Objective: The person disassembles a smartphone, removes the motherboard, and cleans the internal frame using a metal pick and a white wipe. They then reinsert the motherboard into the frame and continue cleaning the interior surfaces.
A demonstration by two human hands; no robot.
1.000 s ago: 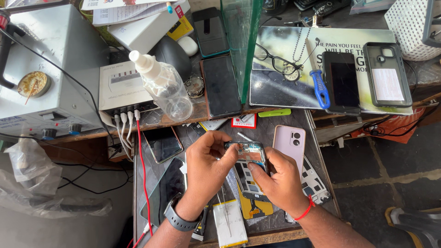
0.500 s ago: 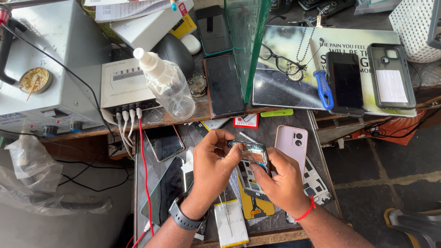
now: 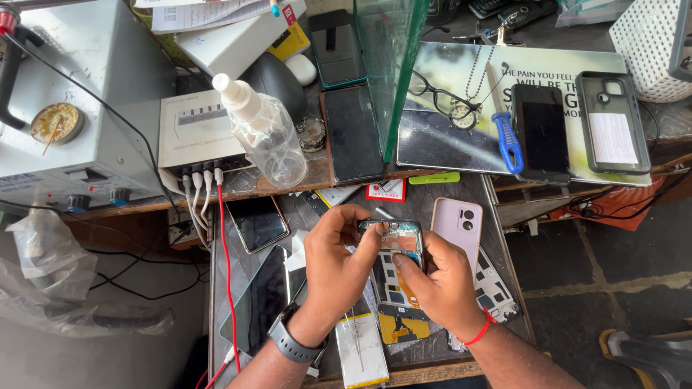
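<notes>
Bright, even daylight, soft shadows, sharp focus, glare on the glossy poster (image 3: 447, 130), slight wide-angle bending at edges.

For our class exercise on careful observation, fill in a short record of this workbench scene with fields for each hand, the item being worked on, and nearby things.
Left hand: fingers on the top edge of the opened phone
Right hand: grips the phone's right side
Opened phone: back off, inner parts showing
Beside it: pink back cover, lying flat
Shelf above: clear spray bottle, blue-handled screwdriver, eyeglasses
</notes>
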